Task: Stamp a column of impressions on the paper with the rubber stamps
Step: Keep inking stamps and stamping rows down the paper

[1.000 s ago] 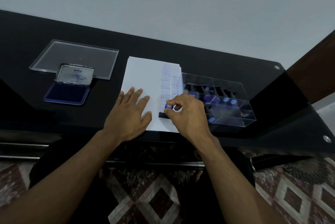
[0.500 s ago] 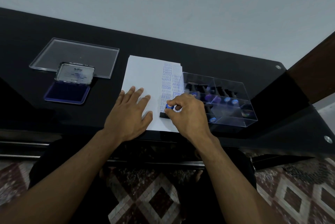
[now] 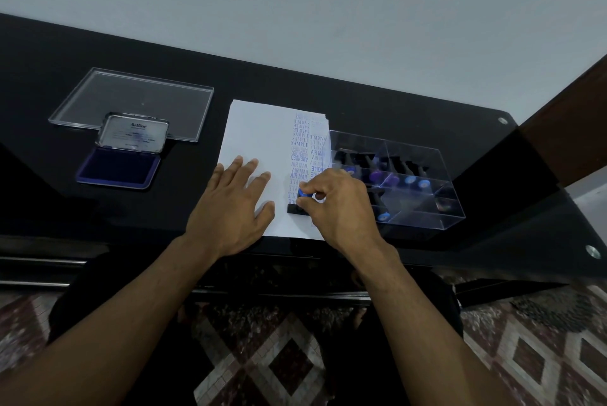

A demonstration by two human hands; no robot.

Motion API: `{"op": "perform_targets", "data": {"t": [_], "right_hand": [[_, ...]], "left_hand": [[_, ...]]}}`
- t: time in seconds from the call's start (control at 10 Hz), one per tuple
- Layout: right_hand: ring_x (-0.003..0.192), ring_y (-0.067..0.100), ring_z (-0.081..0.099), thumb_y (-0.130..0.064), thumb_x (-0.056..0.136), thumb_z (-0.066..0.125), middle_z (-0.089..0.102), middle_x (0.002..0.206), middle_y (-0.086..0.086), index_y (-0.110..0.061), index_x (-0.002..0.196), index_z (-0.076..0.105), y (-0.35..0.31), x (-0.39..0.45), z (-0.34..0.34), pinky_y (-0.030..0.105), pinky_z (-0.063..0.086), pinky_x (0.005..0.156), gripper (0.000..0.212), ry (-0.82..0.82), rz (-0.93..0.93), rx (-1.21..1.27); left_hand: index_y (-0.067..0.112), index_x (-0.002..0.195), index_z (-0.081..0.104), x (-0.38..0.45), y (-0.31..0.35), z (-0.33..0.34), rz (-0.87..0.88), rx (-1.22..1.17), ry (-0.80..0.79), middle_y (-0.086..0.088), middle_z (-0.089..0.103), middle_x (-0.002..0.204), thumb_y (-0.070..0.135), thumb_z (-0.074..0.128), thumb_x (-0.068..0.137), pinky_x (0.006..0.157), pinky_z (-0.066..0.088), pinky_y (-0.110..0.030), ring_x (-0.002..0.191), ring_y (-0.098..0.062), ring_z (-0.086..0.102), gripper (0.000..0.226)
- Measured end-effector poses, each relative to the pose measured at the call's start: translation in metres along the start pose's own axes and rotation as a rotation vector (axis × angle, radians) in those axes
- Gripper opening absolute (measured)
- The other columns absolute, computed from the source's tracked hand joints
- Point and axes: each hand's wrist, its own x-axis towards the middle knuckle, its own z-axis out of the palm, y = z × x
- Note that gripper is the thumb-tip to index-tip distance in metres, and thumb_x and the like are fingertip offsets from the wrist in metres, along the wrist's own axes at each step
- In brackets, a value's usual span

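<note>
right hand point(image 3: 338, 205): centre-right of frame, fingers clamped on rubber stamp point(image 3: 300, 203), pinching its blue knob.
stamp: black base pressed flat on paper point(image 3: 256, 139), low in the sheet near its bottom edge; long axis ran left-right across frame.
left hand point(image 3: 235, 205): flat, fingers spread apart, palm down on lower-left part of paper, holding nothing, just pinning the sheet.
paper: centre of frame on black table point(image 3: 49, 195); 2 columns of blue impressions point(image 3: 300, 146) ran down its right side.
key relation: stamp sat at bottom of left column, just right of left hand's thumb; little bare paper left below it, so column looked nearly done.
nearer hand: right, already on stamp.
ink pad point(image 3: 120, 165): open, left of frame, well apart from stamp; re-inking would mean right hand reaching across left.
stamp box point(image 3: 410, 208): clear, right of paper, more stamps inside.
clear lid point(image 3: 131, 93): upper left, behind ink pad.
</note>
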Motion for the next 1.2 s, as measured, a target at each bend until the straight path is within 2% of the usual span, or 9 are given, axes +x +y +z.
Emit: {"op": "perform_targets", "data": {"t": [0.3, 0.5, 0.9, 1.2], "right_hand": [[0.089, 0.015, 0.060, -0.017, 0.081, 0.079, 0.071, 0.093, -0.004, -0.014, 0.092, 0.079, 0.0026, -0.0001, 0.0031, 0.033, 0.050, 0.087, 0.011, 0.020, -0.026, 0.020], [0.092, 0.015, 0.060, -0.019, 0.083, 0.078, 0.072, 0.095, -0.002, -0.013, 0.095, 0.079, 0.0022, 0.0005, 0.0026, 0.033, 0.051, 0.089, 0.014, 0.024, -0.028, 0.009], [0.086, 0.011, 0.059, -0.018, 0.082, 0.079, 0.070, 0.093, -0.005, -0.015, 0.092, 0.079, 0.0020, -0.0001, 0.0021, 0.030, 0.051, 0.086, 0.011, 0.011, -0.004, 0.029], [0.089, 0.014, 0.062, -0.019, 0.081, 0.079, 0.072, 0.097, -0.003, -0.014, 0.093, 0.079, 0.0025, 0.0038, 0.0028, 0.035, 0.052, 0.089, 0.012, -0.016, 0.002, 0.020]], "left_hand": [[0.021, 0.152, 0.040, 0.0005, -0.0011, 0.0017, -0.002, 0.002, 0.003, -0.009, 0.029, 0.164, 0.059, 0.019, 0.096, 0.125, 0.013, -0.050, 0.154, -0.028, 0.016, 0.071], [0.022, 0.153, 0.039, 0.0007, -0.0024, 0.0035, -0.001, 0.005, 0.004, -0.009, 0.028, 0.164, 0.059, 0.020, 0.097, 0.125, 0.012, -0.049, 0.155, -0.028, 0.015, 0.070], [0.022, 0.151, 0.042, 0.0009, -0.0030, 0.0041, 0.000, 0.001, 0.013, -0.009, 0.030, 0.163, 0.060, 0.021, 0.097, 0.125, 0.014, -0.050, 0.154, -0.028, 0.018, 0.070], [0.021, 0.152, 0.041, 0.0007, -0.0029, 0.0044, -0.002, 0.001, 0.011, -0.009, 0.029, 0.163, 0.060, 0.022, 0.097, 0.125, 0.015, -0.051, 0.154, -0.028, 0.017, 0.070]]}}
